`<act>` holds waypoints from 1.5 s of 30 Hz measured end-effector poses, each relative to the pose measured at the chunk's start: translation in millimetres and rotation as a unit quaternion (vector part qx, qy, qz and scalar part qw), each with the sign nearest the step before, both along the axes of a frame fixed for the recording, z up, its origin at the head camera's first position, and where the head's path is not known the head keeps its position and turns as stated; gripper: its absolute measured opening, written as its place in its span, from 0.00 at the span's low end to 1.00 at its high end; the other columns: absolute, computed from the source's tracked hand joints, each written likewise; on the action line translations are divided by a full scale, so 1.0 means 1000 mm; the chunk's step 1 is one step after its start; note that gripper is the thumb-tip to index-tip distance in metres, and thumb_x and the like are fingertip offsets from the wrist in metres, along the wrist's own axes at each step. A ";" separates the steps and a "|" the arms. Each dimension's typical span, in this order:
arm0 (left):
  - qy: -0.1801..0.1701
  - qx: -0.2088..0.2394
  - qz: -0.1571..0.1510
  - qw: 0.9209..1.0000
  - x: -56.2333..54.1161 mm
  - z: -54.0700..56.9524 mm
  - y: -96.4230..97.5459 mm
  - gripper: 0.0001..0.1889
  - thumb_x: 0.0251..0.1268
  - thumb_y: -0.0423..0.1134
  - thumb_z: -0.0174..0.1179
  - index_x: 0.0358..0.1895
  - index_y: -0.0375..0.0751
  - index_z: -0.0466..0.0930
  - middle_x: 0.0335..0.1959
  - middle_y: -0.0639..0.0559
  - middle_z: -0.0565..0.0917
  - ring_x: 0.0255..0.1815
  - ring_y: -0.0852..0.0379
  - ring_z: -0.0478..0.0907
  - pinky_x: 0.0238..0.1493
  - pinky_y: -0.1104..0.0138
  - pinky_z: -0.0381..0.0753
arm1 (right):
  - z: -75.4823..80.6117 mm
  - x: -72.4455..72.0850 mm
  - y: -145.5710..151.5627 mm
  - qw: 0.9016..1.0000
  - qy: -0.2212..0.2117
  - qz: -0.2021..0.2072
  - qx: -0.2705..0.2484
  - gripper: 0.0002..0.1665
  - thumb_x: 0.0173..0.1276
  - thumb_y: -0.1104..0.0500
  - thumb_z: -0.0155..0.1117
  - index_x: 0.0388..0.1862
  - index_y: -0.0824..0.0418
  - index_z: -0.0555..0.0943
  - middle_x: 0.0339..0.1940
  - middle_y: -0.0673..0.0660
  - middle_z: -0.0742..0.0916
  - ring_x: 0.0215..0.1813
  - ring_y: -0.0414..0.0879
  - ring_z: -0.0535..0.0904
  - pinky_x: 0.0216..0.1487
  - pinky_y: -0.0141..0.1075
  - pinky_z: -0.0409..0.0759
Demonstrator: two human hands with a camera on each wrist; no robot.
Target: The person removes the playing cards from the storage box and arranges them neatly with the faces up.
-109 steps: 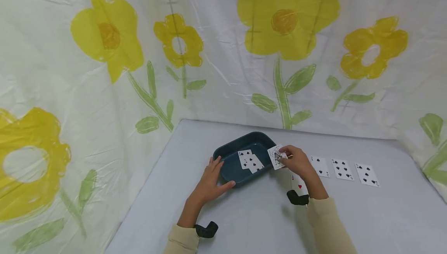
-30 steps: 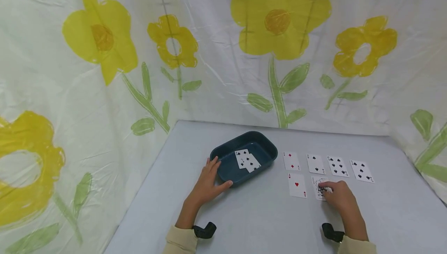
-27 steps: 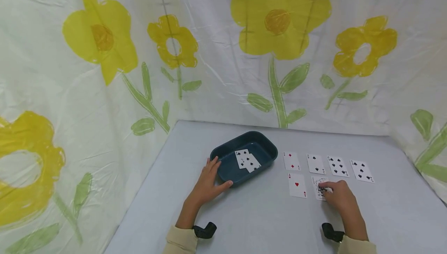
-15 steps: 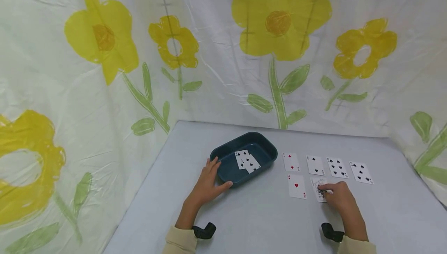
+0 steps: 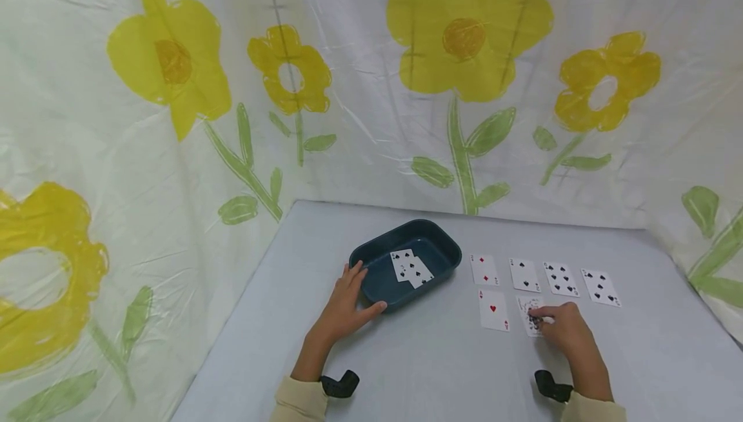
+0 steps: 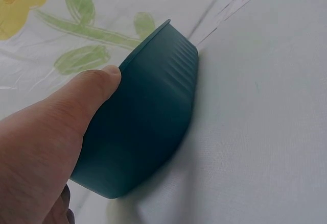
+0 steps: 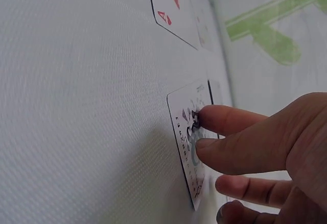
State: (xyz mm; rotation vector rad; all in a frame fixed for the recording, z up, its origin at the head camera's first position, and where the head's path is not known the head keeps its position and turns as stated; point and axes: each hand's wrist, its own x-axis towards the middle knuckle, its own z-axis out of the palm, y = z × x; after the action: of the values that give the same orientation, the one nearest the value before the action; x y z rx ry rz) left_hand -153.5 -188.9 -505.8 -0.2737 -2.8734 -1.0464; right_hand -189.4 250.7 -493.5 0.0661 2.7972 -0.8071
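In the head view my left hand [image 5: 344,309] rests at the near-left end of a dark teal tray [image 5: 371,293]. Its thumb touches the rim, plain in the left wrist view, and the fingers lie spread along the side. My right hand [image 5: 569,328] is over a playing card with ornate dark print [image 5: 524,309], which lies face up on the table. Seen from the right wrist, the index finger and thumb tips sit on the face of that ornate card [image 7: 179,101], a little apart. Two overlapping spade cards [image 5: 402,266] lie inside the tray.
Left of the ornate card lies the ace of hearts [image 5: 492,320]. A back row holds the two of diamonds [image 5: 484,269], the two of spades [image 5: 524,275] and two higher spade cards [image 5: 560,278]. Behind the white table [image 5: 441,370] hangs a flower-printed sheet [image 5: 371,151].
The right hand earlier held the ornate card over the tray's right rim; it has since moved right and put the card down beside the ace of hearts. My left hand has stayed at the tray.
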 end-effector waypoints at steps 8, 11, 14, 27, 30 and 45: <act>-0.001 0.003 0.002 1.000 0.000 0.001 0.000 0.49 0.62 0.67 0.62 0.77 0.37 0.59 0.81 0.46 0.52 0.81 0.44 0.38 0.75 0.43 0.45 | 0.001 -0.002 -0.001 1.000 0.004 0.004 0.001 0.16 0.63 0.70 0.62 0.49 0.69 0.87 0.49 0.79 0.71 0.43 0.62 0.69 0.36 0.45 0.71; -0.002 0.004 0.001 1.000 0.000 0.001 0.000 0.49 0.62 0.67 0.62 0.77 0.37 0.59 0.81 0.46 0.52 0.81 0.44 0.38 0.75 0.43 0.45 | 0.001 -0.004 0.001 1.000 -0.002 0.007 0.002 0.15 0.63 0.70 0.62 0.48 0.68 0.87 0.47 0.76 0.74 0.39 0.58 0.70 0.33 0.42 0.69; -0.003 0.005 0.001 1.000 0.000 0.003 0.001 0.49 0.62 0.66 0.62 0.77 0.37 0.59 0.81 0.46 0.52 0.81 0.44 0.38 0.75 0.43 0.45 | 0.004 -0.007 0.002 1.000 -0.005 0.016 0.001 0.16 0.62 0.71 0.61 0.46 0.68 0.88 0.44 0.72 0.77 0.36 0.53 0.71 0.31 0.40 0.68; 0.011 0.015 -0.001 1.000 -0.002 -0.001 0.003 0.49 0.63 0.66 0.62 0.77 0.35 0.59 0.81 0.45 0.52 0.81 0.43 0.38 0.75 0.43 0.45 | 0.021 -0.015 -0.004 0.999 0.030 0.037 0.002 0.12 0.70 0.65 0.59 0.48 0.68 0.85 0.40 0.68 0.83 0.40 0.58 0.76 0.38 0.51 0.78; 0.014 0.012 -0.002 1.000 -0.002 -0.001 0.002 0.49 0.63 0.66 0.62 0.77 0.36 0.59 0.81 0.45 0.53 0.81 0.42 0.38 0.75 0.43 0.45 | 0.025 -0.017 -0.010 0.998 0.036 0.040 -0.013 0.14 0.71 0.63 0.60 0.51 0.70 0.82 0.40 0.68 0.82 0.40 0.59 0.77 0.39 0.53 0.78; -0.005 0.014 0.003 1.000 0.002 0.001 0.001 0.49 0.62 0.67 0.61 0.78 0.38 0.58 0.81 0.48 0.51 0.81 0.44 0.38 0.74 0.43 0.48 | 0.046 -0.042 -0.053 0.994 0.050 0.083 -0.042 0.16 0.73 0.60 0.58 0.53 0.69 0.82 0.44 0.67 0.84 0.43 0.59 0.78 0.41 0.52 0.79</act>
State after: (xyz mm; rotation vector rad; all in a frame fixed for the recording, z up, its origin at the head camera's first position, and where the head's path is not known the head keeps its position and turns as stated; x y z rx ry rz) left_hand -151.8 -188.3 -504.8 -0.2597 -2.8639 -1.0904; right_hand -231.4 197.8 -447.5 -0.2230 2.8101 -0.9090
